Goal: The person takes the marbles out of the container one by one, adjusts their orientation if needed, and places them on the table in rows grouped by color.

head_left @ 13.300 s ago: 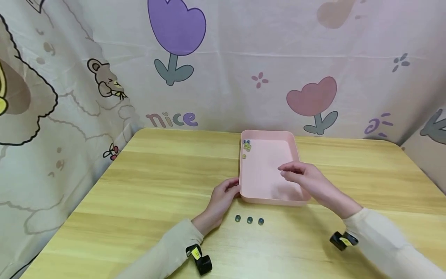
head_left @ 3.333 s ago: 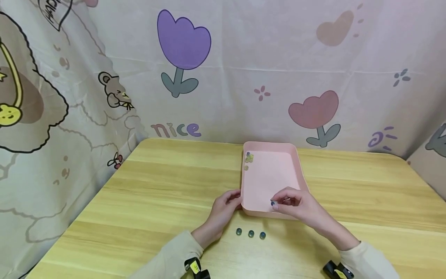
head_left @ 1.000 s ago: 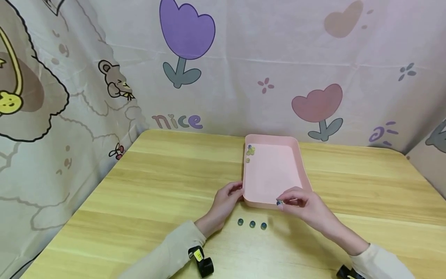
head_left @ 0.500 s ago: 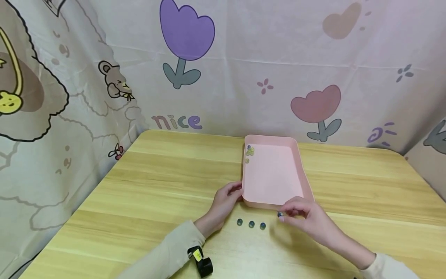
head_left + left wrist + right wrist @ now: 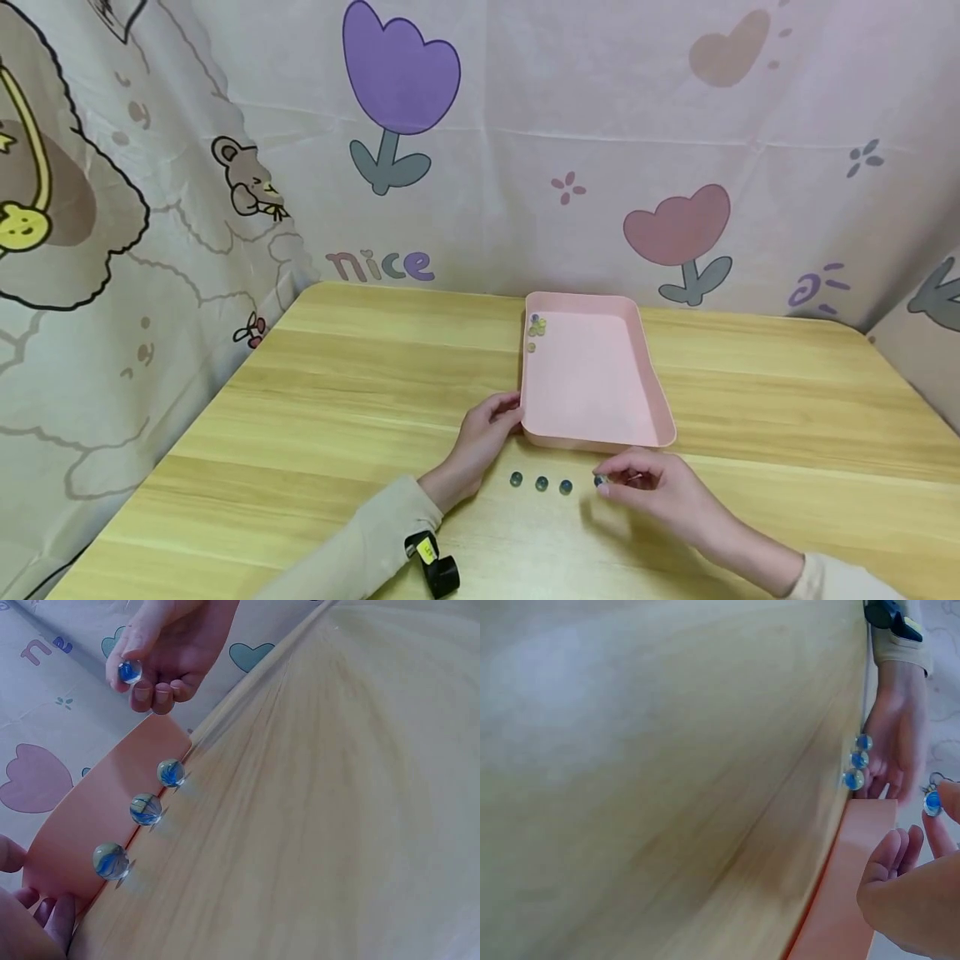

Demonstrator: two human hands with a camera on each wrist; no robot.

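Observation:
Between thumb and index finger, my right hand (image 5: pixel 660 492) pinches a clear marble (image 5: pixel 130 671) with a blue swirl. It is just off the near edge of a pink tray (image 5: pixel 592 445), to the right of a row of three similar marbles. Those are the left marble (image 5: pixel 516 479), the middle marble (image 5: pixel 542 483) and the right marble (image 5: pixel 566 487), all on the table. My left hand (image 5: pixel 476 437) holds the tray at its near left corner, fingers against the outer wall in the left wrist view.
Inside the tray's far left corner is a cluster of several yellowish marbles (image 5: pixel 537 327) with a blue one among them. The wooden table (image 5: pixel 337 375) runs back to a printed cloth (image 5: pixel 510 208). A wrist camera (image 5: pixel 438 571) sits on the left sleeve.
Earlier the right hand hovered over the tray without a marble. It since took a blue marble and has come over the near edge, down toward the row. The left hand stays.

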